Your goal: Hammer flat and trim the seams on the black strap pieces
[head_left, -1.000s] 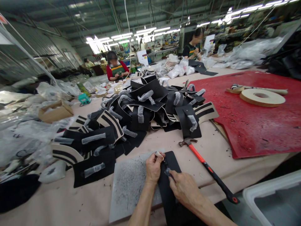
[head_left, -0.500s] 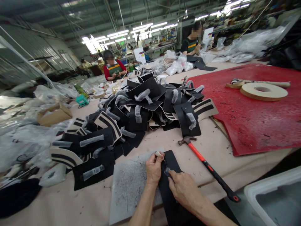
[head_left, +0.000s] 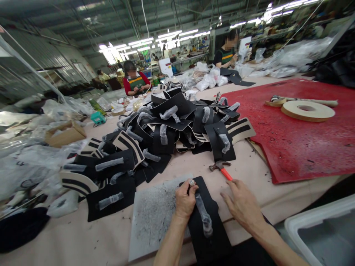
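My left hand (head_left: 185, 202) is closed around a short metal rod-like tool (head_left: 191, 182), whose round top shows above the fingers. It rests at the upper end of a black panel (head_left: 217, 225), which carries a plastic-wrapped strap handle (head_left: 204, 218). That panel lies partly over a grey-white slab (head_left: 151, 218) at the table's front. My right hand (head_left: 244, 203) is stretched over the grip of a claw hammer (head_left: 226, 173), thumb apart from the fingers. Only the hammer's head and orange upper handle show; the rest is hidden under the hand.
A heap of black panels (head_left: 177, 107) with wrapped handles fills the table's middle. On the right lies a red mat (head_left: 305, 147) with a tape roll (head_left: 307, 111). A white bin (head_left: 318, 216) stands at the lower right. Two people sit across the table.
My right hand has left the strap handle and moved right to the hammer's handle. My left hand's tool now stands more upright at the panel's upper end.
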### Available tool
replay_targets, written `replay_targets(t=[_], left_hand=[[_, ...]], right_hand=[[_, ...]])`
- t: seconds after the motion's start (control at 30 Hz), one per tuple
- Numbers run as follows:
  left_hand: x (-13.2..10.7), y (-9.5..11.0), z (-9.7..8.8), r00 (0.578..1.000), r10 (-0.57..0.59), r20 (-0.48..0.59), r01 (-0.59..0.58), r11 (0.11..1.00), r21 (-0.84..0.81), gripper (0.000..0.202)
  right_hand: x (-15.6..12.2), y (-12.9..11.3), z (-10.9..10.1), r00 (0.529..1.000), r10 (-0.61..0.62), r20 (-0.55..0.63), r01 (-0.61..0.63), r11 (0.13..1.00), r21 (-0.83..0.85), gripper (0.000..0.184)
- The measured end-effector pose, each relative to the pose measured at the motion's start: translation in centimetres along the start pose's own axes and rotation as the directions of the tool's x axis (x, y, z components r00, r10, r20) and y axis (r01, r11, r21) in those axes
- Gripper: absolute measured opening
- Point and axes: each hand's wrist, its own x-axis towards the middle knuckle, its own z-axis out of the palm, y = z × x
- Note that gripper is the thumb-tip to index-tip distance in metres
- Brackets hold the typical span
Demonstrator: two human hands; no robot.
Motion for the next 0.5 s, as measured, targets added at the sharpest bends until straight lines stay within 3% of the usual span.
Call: replay_targets(t=[0.07, 0.17, 0.23, 0.33, 0.4, 0.5], left_hand=[[0.0, -0.1, 0.0, 1.000, -0.021, -0.010, 0.021, 1.000, -0.017, 0.013], [0.1, 0.0, -0.1, 0.999, -0.029, -0.012, 0.029, 0.999, -0.043, 0.012], [0.1, 0.3, -0.2, 1.000, -0.020, -0.011, 0.019, 0.998, -0.052, 0.011], [0.0, 0.5, -0.4, 1.000, -0.010, 0.003, 0.010, 0.998, -0.054, 0.010], [-0.1, 0.6, -0.4, 1.000, -0.006, 0.013, 0.007, 0.999, -0.053, 0.010], [-0.1, 0.5, -0.5, 1.000, 0.003, 0.023, -0.002, 0.999, -0.050, 0.010]], right_hand=[[0.5, 3.0, 0.0, 0.988, 0.149, 0.034, -0.149, 0.989, -0.017, 0.022], [0.9, 4.9, -0.4, 0.907, 0.310, 0.285, -0.385, 0.884, 0.266, 0.005], [1.1, 4.3, -1.1, 0.848, 0.293, 0.442, -0.479, 0.782, 0.399, 0.009], [1.0, 1.8, -2.7, 0.802, 0.234, 0.550, -0.522, 0.722, 0.454, 0.015], [0.8, 0.0, -4.0, 0.824, 0.202, 0.529, -0.497, 0.706, 0.505, 0.027], [0.1, -1.9, -5.8, 0.967, 0.080, 0.242, -0.205, 0.808, 0.552, 0.038]])
